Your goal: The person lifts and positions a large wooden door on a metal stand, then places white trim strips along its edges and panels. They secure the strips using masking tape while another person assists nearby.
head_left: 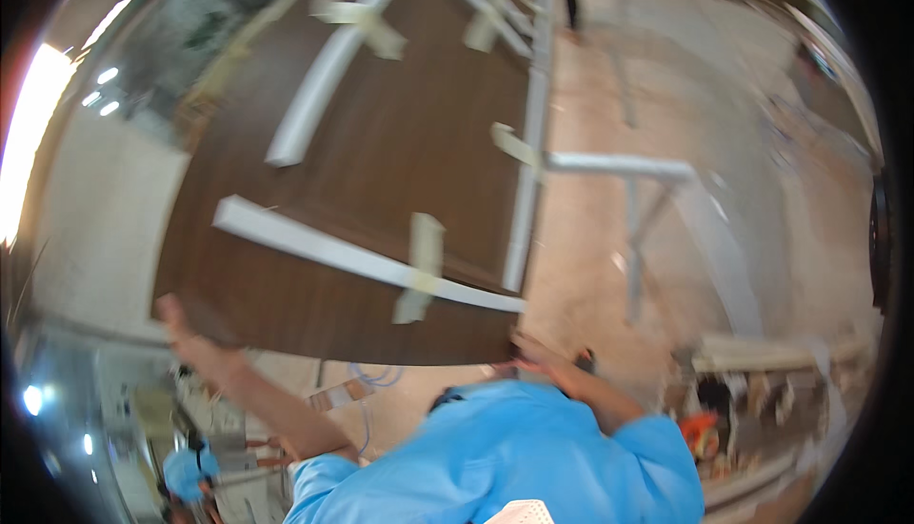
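A large dark brown wooden panel (409,143) spreads out in front of me, its near edge close to my body. My left hand (188,336) grips the panel's near left corner, fingertips at its edge. At the near right corner, my right hand (541,355) is closed on the edge; its fingers are partly hidden and blurred. A white strip (314,246) lies across the near end under a piece of pale masking tape (426,248). Another white strip (319,96) runs lengthwise on the left, also taped. Along the right edge lies a long white strip (526,210).
A white metal frame (619,164) stands on the floor right of the panel. Wood pieces are stacked (762,362) at lower right, beside an orange object (701,434). A person in a blue cap (190,472) is at lower left. A blue hose (376,375) lies on the floor.
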`<control>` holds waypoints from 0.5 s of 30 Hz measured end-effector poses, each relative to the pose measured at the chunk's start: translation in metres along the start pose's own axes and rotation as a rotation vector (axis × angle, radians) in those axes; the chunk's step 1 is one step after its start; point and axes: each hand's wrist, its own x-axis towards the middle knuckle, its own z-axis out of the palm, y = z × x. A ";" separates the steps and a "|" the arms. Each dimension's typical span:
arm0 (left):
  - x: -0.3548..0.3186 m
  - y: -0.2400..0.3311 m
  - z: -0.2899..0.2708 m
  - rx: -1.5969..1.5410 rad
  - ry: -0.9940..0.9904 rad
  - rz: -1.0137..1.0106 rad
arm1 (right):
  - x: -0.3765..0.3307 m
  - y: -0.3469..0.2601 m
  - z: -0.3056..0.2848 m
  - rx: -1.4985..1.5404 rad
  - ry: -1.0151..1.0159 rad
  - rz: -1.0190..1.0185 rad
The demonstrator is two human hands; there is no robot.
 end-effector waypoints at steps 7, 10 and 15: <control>-0.010 0.007 0.019 -0.099 -0.107 0.010 | 0.019 0.013 0.020 0.316 0.137 -0.119; -0.006 0.004 0.017 -0.109 -0.085 0.033 | 0.017 0.012 0.034 0.337 0.145 -0.208; 0.010 0.001 0.009 -0.156 -0.183 0.077 | 0.001 0.003 0.045 0.329 0.172 -0.240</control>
